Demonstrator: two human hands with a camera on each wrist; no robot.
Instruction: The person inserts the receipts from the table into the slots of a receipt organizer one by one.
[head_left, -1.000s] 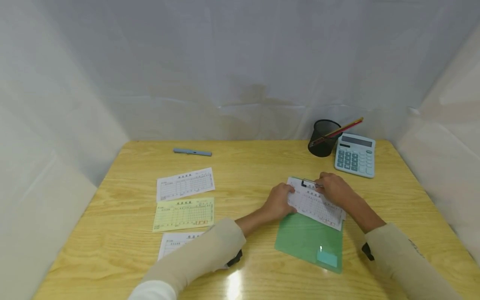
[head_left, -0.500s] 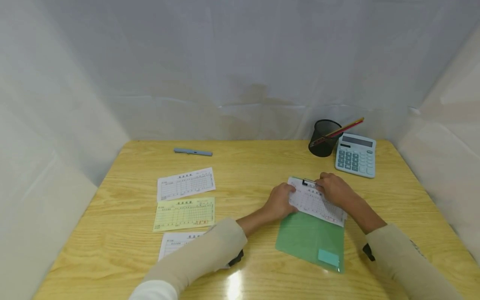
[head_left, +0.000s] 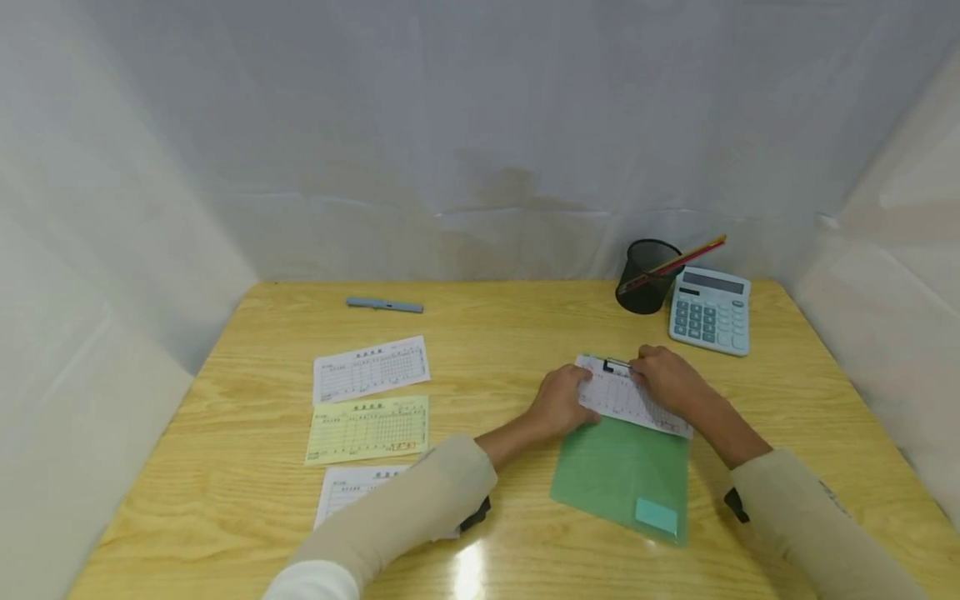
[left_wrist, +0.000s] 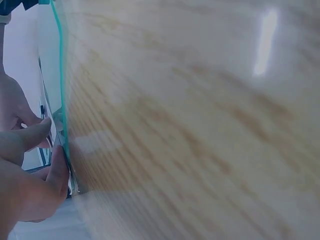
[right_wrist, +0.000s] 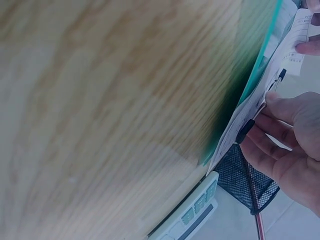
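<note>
A green see-through clipboard (head_left: pixel 618 479) lies in front of me, a light-blue label (head_left: pixel 656 516) at its lower right. White printed slips (head_left: pixel 622 398) lie across its upper part, their top edge at the metal clip (head_left: pixel 617 364). My left hand (head_left: pixel 553 407) pinches the left edge of the slips, thumb on top; in the left wrist view its fingers (left_wrist: pixel 59 170) sit at the clipboard's edge. The right hand (head_left: pixel 669 379) grips the wire clip, its thumb pressing on the wire (right_wrist: pixel 262 106) in the right wrist view.
On the left lie a white slip (head_left: pixel 371 369), a yellow slip (head_left: pixel 367 429) and another white slip (head_left: pixel 348 490), partly under my left sleeve. Behind them is a blue-grey pen (head_left: pixel 385 305). At the back right, a black mesh pen cup (head_left: pixel 645 283) with pencils leans beside a calculator (head_left: pixel 710 312).
The slips have slid up toward the clip, and their lower edge now lies higher on the clipboard. Both hands stay in nearly the same place.
</note>
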